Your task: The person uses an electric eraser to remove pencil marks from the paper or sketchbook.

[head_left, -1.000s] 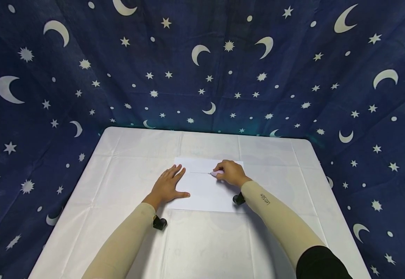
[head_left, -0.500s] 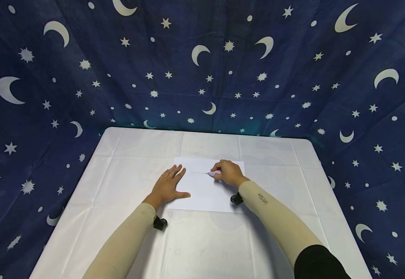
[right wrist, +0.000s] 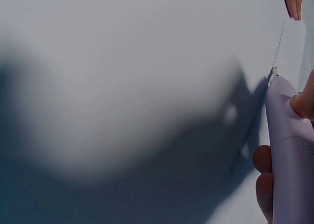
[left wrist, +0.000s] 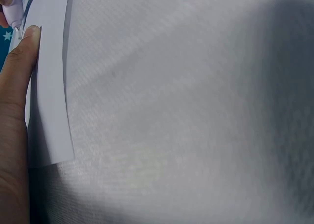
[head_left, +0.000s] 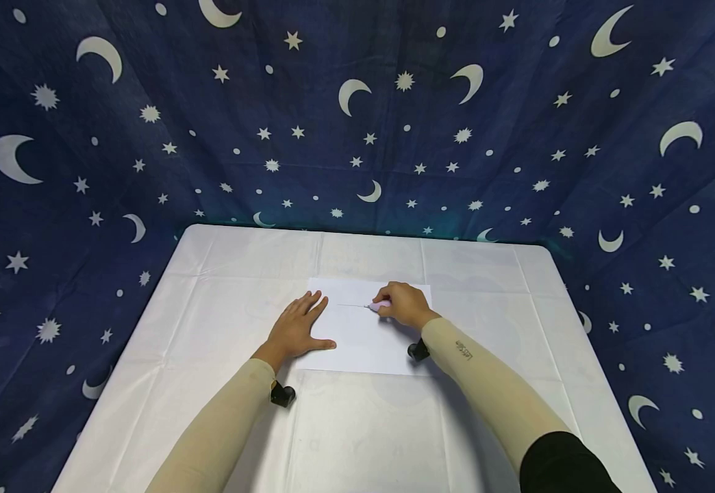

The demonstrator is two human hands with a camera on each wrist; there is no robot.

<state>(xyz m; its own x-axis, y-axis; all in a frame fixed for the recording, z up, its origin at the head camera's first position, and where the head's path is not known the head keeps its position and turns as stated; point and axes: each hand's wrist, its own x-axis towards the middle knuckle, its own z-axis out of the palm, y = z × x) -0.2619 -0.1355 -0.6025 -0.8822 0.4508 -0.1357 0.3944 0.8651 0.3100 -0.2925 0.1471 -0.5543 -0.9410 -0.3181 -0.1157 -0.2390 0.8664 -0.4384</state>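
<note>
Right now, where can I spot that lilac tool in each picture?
Head: lilac tool just right of centre, below mid-height.
Left wrist: lilac tool in the top left corner, partly visible.
Right wrist: lilac tool along the lower right edge.
Shared landmark: white sheet.

The right wrist view crops the lavender tool.
</note>
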